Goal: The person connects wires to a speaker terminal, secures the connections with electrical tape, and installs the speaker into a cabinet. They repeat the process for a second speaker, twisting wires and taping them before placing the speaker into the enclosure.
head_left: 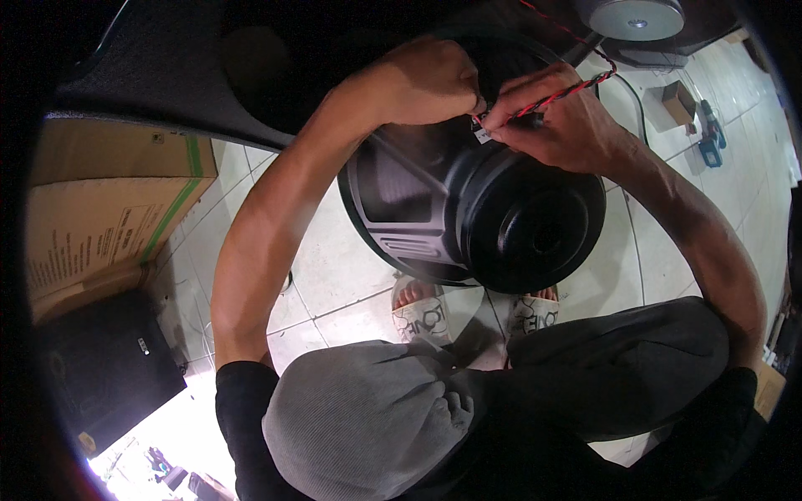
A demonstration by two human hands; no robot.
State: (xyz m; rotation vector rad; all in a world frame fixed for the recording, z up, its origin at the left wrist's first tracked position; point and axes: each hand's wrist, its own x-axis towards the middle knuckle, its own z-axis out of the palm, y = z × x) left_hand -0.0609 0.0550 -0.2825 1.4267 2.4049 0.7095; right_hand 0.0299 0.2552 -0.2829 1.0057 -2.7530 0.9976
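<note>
A large speaker driver point(409, 209) with a black magnet point(543, 230) leans in front of me, its basket turned up toward my hands. My left hand point(430, 79) is closed above the driver's frame, fingertips pinched; what lies in them is hidden. Beside it, my right hand point(555, 121) pinches the end of a twisted red and black wire point(576, 88). That wire runs over the back of the hand and up toward the top. Just below the fingertips shows a small pale terminal point(482, 135), with a bit of red wire at it.
A black carpeted cabinet point(167, 75) spans the upper left. Cardboard boxes point(109, 209) and a black box point(109, 376) stand at the left. A silver round part point(637, 18) is at the top right, near a small carton point(678, 104) and a blue tool point(710, 146) on the tiles.
</note>
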